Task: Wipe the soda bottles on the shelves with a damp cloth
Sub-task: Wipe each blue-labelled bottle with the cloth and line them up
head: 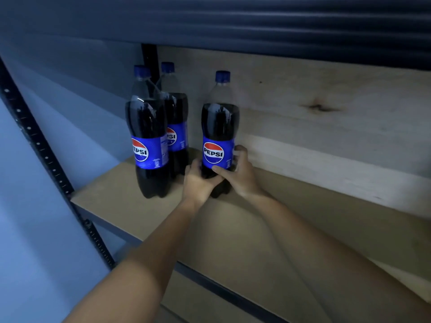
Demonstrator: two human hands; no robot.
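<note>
Three dark cola bottles with blue caps and blue Pepsi labels stand upright on a light wooden shelf [121, 201]. The right bottle [219, 127] stands apart from the other two. My left hand [198, 180] grips its lower part from the left. My right hand [240, 173] wraps it from the right, thumb on the label's lower edge. The front left bottle [148, 136] and the one behind it [176, 122] stand close together by the shelf's left end. No cloth is visible.
A dark perforated metal upright [46, 157] runs down the left side of the rack. A pale plywood back panel [314, 108] closes the shelf behind the bottles. The dark underside of the shelf above [233, 24] hangs overhead. A lower shelf edge [221, 290] shows beneath.
</note>
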